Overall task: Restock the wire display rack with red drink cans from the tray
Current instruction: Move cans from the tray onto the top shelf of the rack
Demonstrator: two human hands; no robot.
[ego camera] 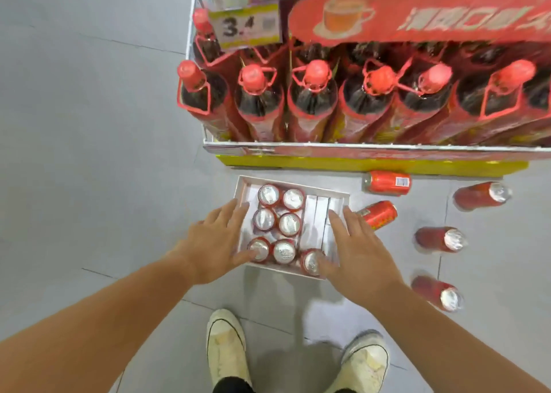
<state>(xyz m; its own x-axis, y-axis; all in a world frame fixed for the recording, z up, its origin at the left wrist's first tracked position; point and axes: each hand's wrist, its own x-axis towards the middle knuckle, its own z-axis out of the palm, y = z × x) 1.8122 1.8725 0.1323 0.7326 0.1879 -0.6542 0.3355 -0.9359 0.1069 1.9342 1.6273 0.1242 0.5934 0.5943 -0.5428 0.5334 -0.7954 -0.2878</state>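
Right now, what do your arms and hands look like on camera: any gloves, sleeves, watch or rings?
Both forearms are bare as far as the frame shows, with no sleeves in view. The left hand and the right hand wear no gloves, and no watch, band or ring shows on either wrist or on the fingers. Lower in the frame are pale cream shoes with dark trim.

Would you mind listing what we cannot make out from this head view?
- Rack shelf: right end cut off by the frame edge.
- Price tag: motion blur leaves only "3.4" legible.
- Banner: lettering blurred.
- Tray: side rims partly hidden by left hand and right hand.
- Loose can: label print too small.
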